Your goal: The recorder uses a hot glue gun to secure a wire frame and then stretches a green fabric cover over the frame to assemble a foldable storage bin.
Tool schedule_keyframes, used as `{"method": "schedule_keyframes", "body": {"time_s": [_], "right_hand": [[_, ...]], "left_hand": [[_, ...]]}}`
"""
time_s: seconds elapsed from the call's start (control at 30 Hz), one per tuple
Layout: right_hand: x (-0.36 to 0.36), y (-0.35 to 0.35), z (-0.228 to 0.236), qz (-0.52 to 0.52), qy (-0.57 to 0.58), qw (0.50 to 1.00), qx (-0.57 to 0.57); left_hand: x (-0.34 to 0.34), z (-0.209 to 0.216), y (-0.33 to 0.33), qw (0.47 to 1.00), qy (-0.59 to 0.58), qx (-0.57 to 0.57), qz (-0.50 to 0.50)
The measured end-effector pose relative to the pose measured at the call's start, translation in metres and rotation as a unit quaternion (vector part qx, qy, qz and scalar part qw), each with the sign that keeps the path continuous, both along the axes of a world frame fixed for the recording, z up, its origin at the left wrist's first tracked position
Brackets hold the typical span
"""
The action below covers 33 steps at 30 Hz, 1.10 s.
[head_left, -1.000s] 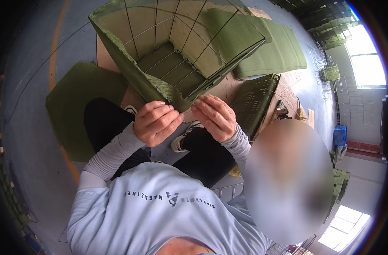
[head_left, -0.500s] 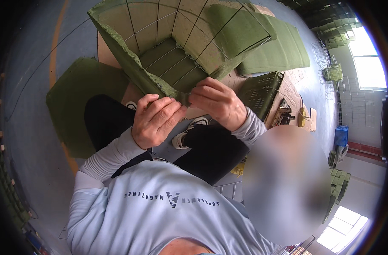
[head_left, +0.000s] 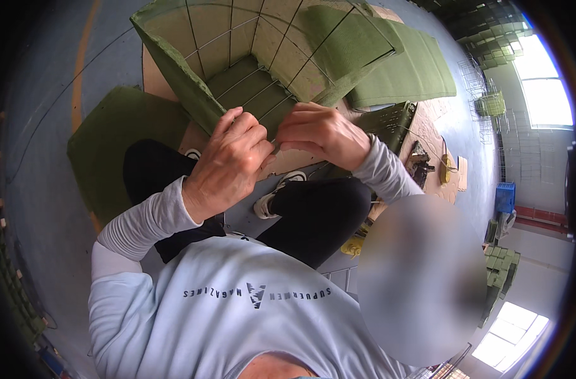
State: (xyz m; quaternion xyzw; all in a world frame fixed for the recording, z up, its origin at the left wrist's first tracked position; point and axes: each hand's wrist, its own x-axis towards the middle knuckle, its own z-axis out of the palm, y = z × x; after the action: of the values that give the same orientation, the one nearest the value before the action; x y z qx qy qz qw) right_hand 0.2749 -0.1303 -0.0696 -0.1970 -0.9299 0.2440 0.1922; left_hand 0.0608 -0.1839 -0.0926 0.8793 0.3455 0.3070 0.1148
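Note:
A wire-frame basket (head_left: 230,44) stands before me, its thin dark rods showing inside. Green cloth (head_left: 174,71) lines it and wraps over its rim. At the near corner of the rim, my left hand (head_left: 228,165) has its fingers curled closed on the cloth edge. Just to its right, my right hand (head_left: 323,134) is pinched on the same corner, fingertips close to the left hand's. Both hands cover the corner, so the exact fold under the fingers is hidden. Green cloth also lies across the wires on the basket's floor (head_left: 244,85).
Left of my legs lies a flat green cloth panel (head_left: 120,145). Another green sheet (head_left: 420,66) spreads at the far right. A green plastic crate (head_left: 389,129), a dark metal tool (head_left: 419,163) and a yellow object (head_left: 446,169) sit on cardboard at right. A blue crate (head_left: 505,199) stands farther off.
My left hand has turned and its fingers have risen along the rim. My right hand has shifted slightly up, its fingers lower over the corner. The basket has barely moved.

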Motion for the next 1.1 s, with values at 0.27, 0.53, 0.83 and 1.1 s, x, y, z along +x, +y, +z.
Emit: {"method": "schedule_keyframes", "body": {"time_s": [0.27, 0.53, 0.83, 1.1], "right_hand": [[-0.009, -0.044, -0.031, -0.122, 0.037, 0.969, 0.213], [-0.008, -0.032, -0.023, -0.08, 0.014, 0.986, 0.144], [-0.006, -0.011, -0.013, -0.005, -0.003, 0.999, -0.032], [-0.008, -0.053, -0.007, -0.137, 0.042, 0.98, 0.137]], "left_hand": [[-0.009, 0.001, 0.016, 0.995, -0.027, -0.022, -0.095], [-0.034, 0.002, 0.019, 0.984, -0.085, 0.126, -0.095], [-0.017, 0.007, 0.064, 0.946, -0.011, -0.033, -0.322], [-0.051, 0.009, 0.066, 0.986, -0.154, 0.03, -0.052]]}}
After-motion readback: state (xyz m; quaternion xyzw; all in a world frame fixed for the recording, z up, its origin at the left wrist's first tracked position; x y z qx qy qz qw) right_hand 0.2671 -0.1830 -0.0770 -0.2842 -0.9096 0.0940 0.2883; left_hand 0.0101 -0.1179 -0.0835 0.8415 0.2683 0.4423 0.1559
